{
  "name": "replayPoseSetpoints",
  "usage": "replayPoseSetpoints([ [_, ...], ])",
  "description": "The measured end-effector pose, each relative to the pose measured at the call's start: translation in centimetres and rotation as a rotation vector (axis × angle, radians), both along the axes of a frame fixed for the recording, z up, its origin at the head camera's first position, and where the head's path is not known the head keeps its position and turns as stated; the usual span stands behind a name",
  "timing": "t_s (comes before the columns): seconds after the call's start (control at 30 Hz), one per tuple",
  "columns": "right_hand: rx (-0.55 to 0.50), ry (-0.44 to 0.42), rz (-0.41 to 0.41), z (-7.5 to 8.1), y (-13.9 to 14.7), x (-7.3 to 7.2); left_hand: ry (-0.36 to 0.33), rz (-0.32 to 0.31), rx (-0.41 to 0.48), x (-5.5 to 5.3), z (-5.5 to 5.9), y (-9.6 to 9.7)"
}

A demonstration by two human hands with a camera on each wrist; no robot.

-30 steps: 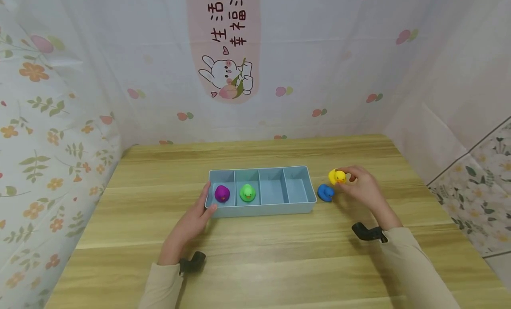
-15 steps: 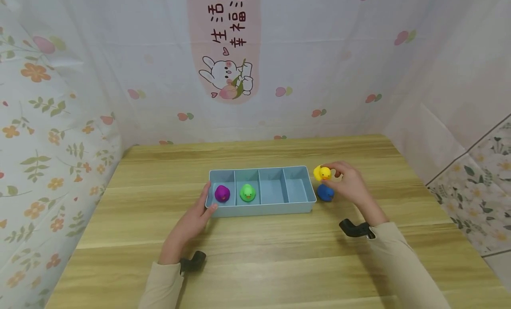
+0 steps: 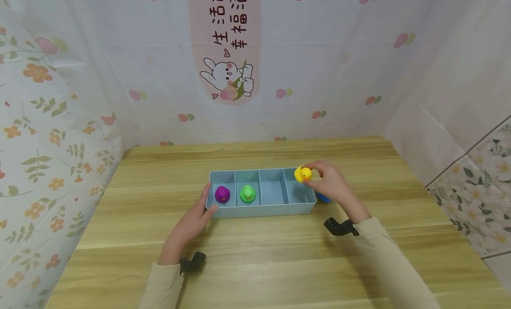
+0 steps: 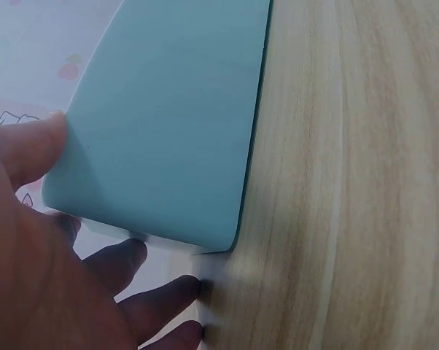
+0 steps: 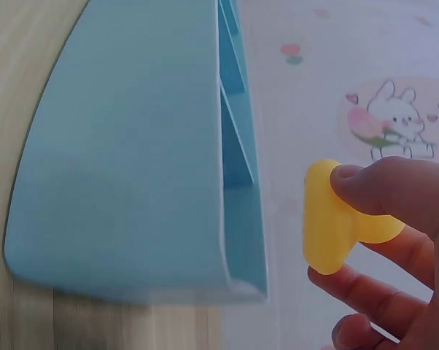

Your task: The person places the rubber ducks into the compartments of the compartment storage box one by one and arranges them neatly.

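Between the thumb and fingers of my right hand [image 3: 331, 182] is a yellow toy duck [image 3: 303, 174], pinched above the far right compartment of a light blue divided box [image 3: 263, 210]. The right wrist view shows the yellow duck [image 5: 329, 219] apart from the box wall [image 5: 125, 160]. My left hand [image 3: 193, 222] holds the box's left end, thumb at the near rim and fingers along the end wall. A purple duck [image 3: 222, 194] sits in the leftmost compartment, a green duck [image 3: 248, 193] in the one beside it. The two right compartments hold nothing.
A blue duck [image 3: 324, 197] lies on the wooden table [image 3: 255, 256] just right of the box, mostly hidden behind my right hand. Patterned cloth [image 3: 159, 69] hangs behind the table and along its sides.
My right hand has carried the yellow duck leftward, from beyond the blue duck to over the rightmost compartment. The blue duck is now largely covered. My left hand and the box stay put.
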State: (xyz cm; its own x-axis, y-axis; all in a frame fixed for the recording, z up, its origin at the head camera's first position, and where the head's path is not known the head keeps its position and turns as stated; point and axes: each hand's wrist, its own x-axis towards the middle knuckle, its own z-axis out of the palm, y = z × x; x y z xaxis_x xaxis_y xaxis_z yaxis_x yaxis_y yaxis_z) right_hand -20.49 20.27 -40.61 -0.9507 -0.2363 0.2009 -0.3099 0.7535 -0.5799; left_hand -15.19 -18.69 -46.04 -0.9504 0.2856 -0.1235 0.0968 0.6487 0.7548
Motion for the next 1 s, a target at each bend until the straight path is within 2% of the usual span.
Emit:
replayPoseSetpoints([
  [0.23, 0.007, -0.034, 0.054, -0.2, -1.9, -0.1, -0.019, 0.003, -0.012, 0.0, 0.0, 0.0],
  [0.63, 0.012, -0.058, 0.138, -0.8, -4.9, -0.6, -0.008, 0.005, -0.017, 0.0, -0.2, 0.0],
  [0.83, 0.053, -0.101, 0.157, -1.0, -5.9, -0.7, 0.003, 0.0, -0.003, 0.0, -0.3, -0.1],
  [1.0, 0.128, -0.108, 0.169, -1.3, -6.6, -1.0, 0.01, -0.001, -0.009, -0.1, -0.3, -0.1],
])
